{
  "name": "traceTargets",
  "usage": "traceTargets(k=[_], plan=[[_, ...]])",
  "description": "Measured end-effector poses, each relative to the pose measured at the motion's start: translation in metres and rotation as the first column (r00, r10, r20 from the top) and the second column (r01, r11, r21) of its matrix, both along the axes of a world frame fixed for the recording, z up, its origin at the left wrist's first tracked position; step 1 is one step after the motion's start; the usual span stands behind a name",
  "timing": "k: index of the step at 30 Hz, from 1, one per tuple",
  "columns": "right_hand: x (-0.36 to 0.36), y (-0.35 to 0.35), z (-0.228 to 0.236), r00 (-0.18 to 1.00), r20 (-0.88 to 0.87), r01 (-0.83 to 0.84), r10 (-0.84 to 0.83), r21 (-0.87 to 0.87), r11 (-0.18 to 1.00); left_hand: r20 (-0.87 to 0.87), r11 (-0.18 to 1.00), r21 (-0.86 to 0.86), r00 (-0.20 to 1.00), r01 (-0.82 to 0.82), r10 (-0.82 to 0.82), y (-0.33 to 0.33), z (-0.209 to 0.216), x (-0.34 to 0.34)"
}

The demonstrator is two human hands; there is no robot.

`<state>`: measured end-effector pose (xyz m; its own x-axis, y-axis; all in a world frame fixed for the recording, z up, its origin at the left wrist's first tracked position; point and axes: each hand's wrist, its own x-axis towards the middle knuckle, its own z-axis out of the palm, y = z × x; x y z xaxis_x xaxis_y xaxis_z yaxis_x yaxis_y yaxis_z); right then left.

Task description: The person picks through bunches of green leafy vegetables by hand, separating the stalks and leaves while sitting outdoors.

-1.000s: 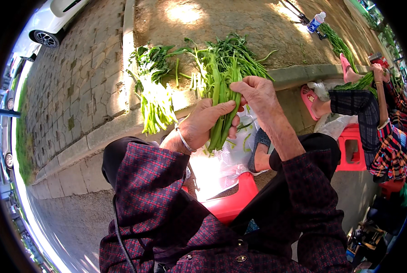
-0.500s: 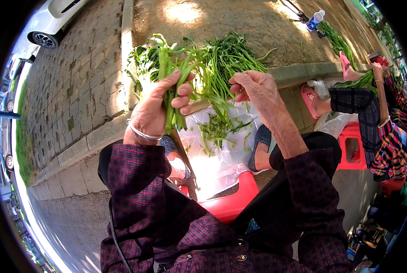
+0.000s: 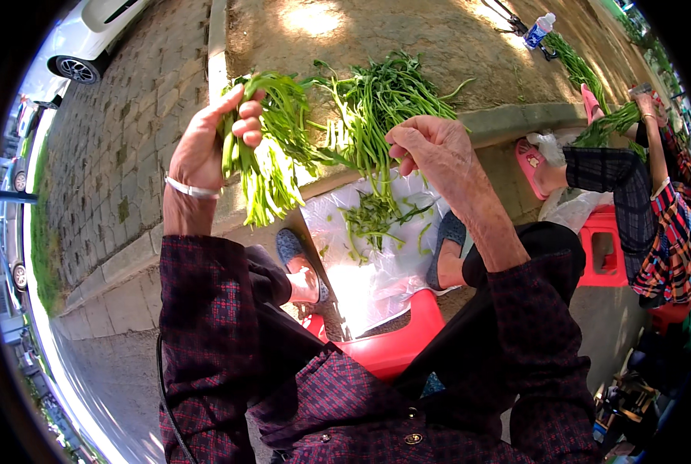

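My left hand is over the left bundle of greens, fingers wrapped round several thick green stems that look like water spinach. The bundle's long stems hang towards me over the kerb edge, sunlit. My right hand hovers over the near end of a second heap of greens, thumb and fingertips pinched together. Whatever its pinch may hold is too small to make out. Short leafy trimmings lie below on a white plastic sheet between my feet.
A red plastic stool is between my knees. At right, another person's hands hold greens beside a second red stool. A bottle stands at the far right. The kerb runs across, and a white car is parked far left.
My left hand has moved left with its stems, from above the sheet to the left bundle. My right hand stays nearly in place, still pinched. The other person's greens have shifted slightly.
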<state>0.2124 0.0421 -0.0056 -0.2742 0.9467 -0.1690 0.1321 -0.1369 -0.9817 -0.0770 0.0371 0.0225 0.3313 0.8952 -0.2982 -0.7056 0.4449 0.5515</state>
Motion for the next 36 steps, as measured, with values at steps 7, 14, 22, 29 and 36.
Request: traceTargets(k=[7,14,22,29,36], plan=[[-0.007,-0.002,0.005,0.996,0.085,-0.016,0.015,0.003,1.0,-0.447,0.977,0.213,0.886,-0.024,0.119,0.085,0.017,-0.061],[-0.013,-0.003,0.011,0.986,0.159,-0.044,0.045,-0.007,0.999,-0.871,0.982,0.187,0.458,-0.023,0.177,0.113,-0.009,-0.107],[-0.02,-0.002,0.011,0.974,0.202,-0.112,0.104,0.029,0.993,-0.863,0.925,-0.333,0.454,-0.182,-0.221,0.026,-0.165,-0.13],[-0.019,0.0,0.005,0.964,0.232,-0.148,0.133,0.051,0.988,-0.971,0.95,-0.127,0.231,-0.287,-0.06,0.023,-0.161,-0.122],[-0.018,0.002,0.008,0.957,0.258,-0.142,0.134,0.011,0.99,-0.962,0.95,-0.242,0.177,-0.197,-0.208,-0.017,-0.208,-0.128]])
